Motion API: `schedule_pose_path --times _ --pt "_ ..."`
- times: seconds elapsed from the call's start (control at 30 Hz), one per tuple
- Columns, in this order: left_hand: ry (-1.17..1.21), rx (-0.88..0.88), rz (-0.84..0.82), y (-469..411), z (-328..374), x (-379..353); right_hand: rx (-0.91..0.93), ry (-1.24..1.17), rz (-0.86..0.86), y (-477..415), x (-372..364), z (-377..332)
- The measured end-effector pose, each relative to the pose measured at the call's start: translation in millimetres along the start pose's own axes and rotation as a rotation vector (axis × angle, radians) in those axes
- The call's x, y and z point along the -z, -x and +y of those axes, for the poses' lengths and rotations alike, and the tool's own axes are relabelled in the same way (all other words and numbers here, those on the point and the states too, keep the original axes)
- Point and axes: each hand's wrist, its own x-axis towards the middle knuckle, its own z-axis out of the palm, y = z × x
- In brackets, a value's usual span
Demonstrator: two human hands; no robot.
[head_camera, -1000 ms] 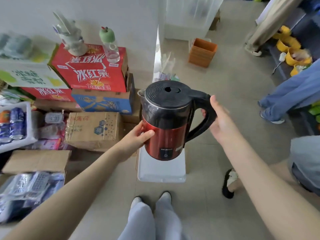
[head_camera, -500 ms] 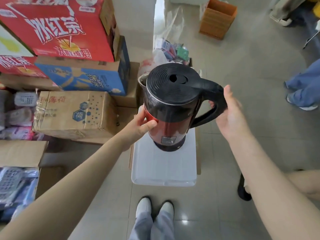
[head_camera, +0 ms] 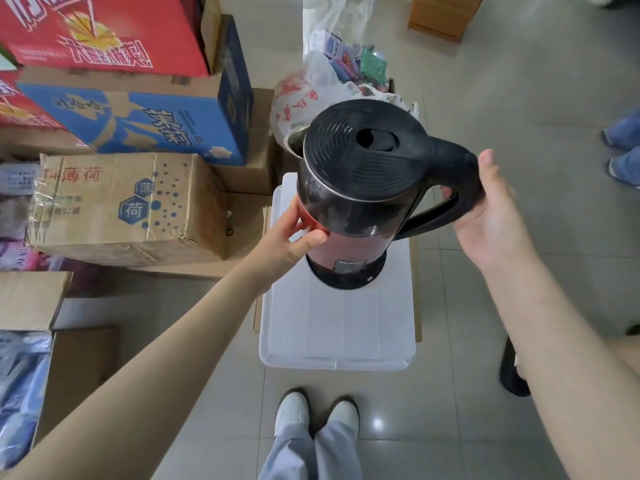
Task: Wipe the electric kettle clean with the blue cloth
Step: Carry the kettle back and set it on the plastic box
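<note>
No wiping was done yet & no blue cloth showed: the kettle [head_camera: 360, 188] was over the white box lid [head_camera: 337, 327], left hand [head_camera: 287, 242] pressed on its red side, right hand [head_camera: 491, 216] wrapped round its handle [head_camera: 453, 188], w/ cardboard boxes [head_camera: 121, 206] behind.

Bright, even daylight indoors, seen through a wide-angle lens.

Soft glare spots shine on the glossy pale floor tiles [head_camera: 377, 424], and shadows are faint. Straight lines bow toward the edges, stretching both forearms. The centre is sharp; the corners look slightly smeared.
</note>
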Motion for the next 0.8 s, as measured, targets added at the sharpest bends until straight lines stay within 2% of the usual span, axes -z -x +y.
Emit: schedule_pose_path --times 0.3,0.57,0.8 --pt "-0.037 0.013 -0.018 17.3 -8.0 -8.1 -0.051 0.03 -0.005 20.1 17.2 5.5" --pt "-0.037 0.022 -0.061 21.6 -10.3 -9.8 -0.08 0.112 -0.091 27.9 27.8 4.4" --pt "-0.044 0.005 -0.054 20.2 -9.6 -13.8 -0.144 0.079 -0.104 30.0 36.3 3.2"
